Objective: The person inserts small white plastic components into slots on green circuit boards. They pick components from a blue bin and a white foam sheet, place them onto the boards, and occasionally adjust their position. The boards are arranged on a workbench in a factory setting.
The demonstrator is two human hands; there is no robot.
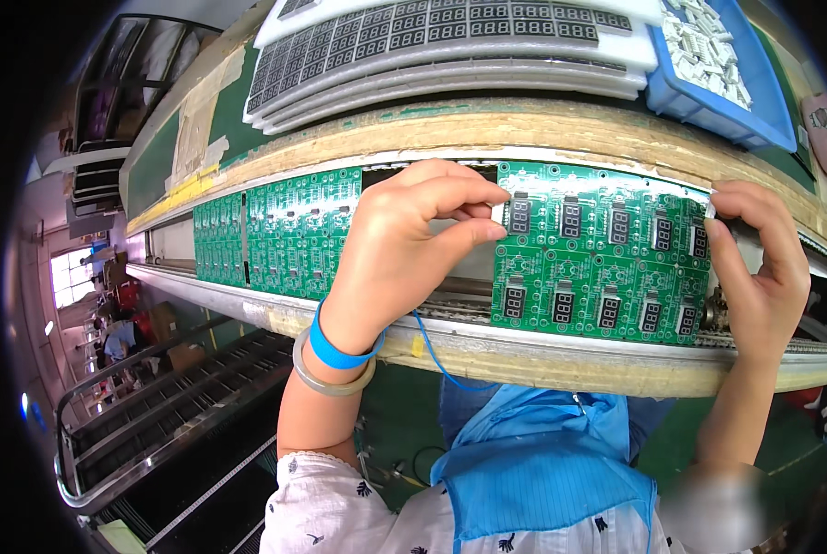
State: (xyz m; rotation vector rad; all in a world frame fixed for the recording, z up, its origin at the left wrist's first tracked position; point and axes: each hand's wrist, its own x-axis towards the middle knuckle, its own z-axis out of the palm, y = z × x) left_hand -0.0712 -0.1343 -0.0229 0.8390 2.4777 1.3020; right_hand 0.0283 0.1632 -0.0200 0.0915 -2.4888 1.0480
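A green circuit board (543,249) with two rows of black digit displays lies across the conveyor rails in front of me. At its upper left edge, my left hand (413,235) pinches a small white connector (499,215) between thumb and index finger. By the board's upper right corner, my right hand (760,249) is closed in a pinch on another small white connector (710,210). Both sets of fingertips touch or nearly touch the board; I cannot tell whether the connectors are seated. A blue strap (339,349) with a cord circles my left wrist.
More green boards (302,231) lie on the conveyor to the left. Beyond the wooden ledge (469,129) are stacked white foam trays (450,65) of digit displays. A blue bin (755,120) of loose white connectors stands at the far right. A metal rack (164,425) is at lower left.
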